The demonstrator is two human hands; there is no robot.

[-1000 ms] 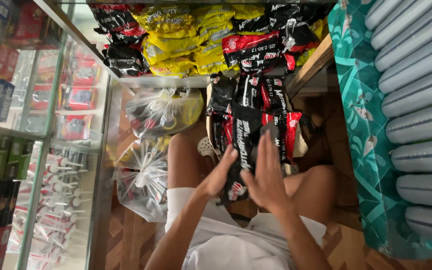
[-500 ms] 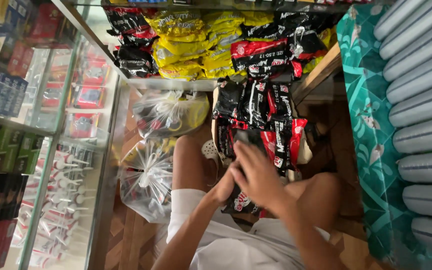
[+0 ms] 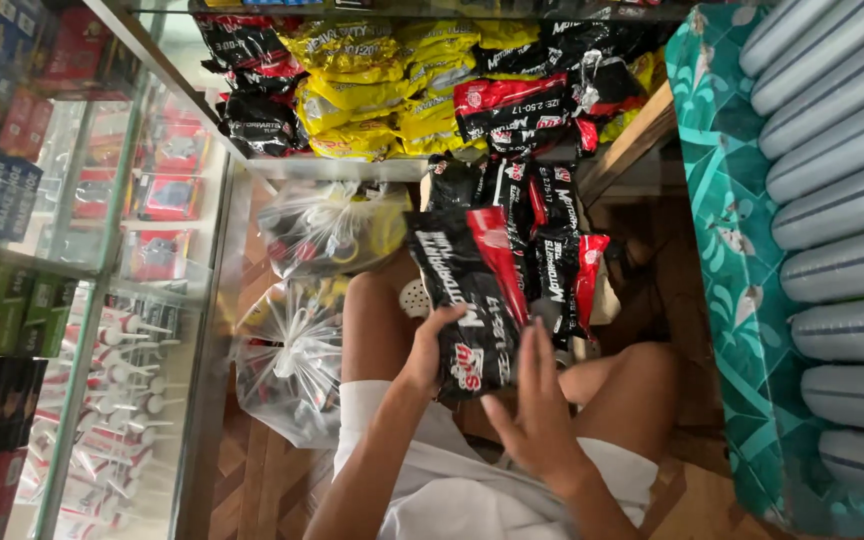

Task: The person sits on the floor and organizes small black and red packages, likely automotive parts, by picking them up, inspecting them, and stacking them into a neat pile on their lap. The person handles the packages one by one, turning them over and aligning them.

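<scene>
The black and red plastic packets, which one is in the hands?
The black and red plastic packet nearest the lap: left hand grips its edge, right hand spread beside it.

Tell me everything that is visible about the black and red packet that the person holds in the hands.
The black and red packet is a flat, glossy bag that looks like plastic film, black with a red band and white print. It stands roughly upright, slightly tilted, above the person's lap. The left hand grips its lower left edge; the right hand lies open against its lower right side. Behind it hang more packets of the same kind.
</scene>
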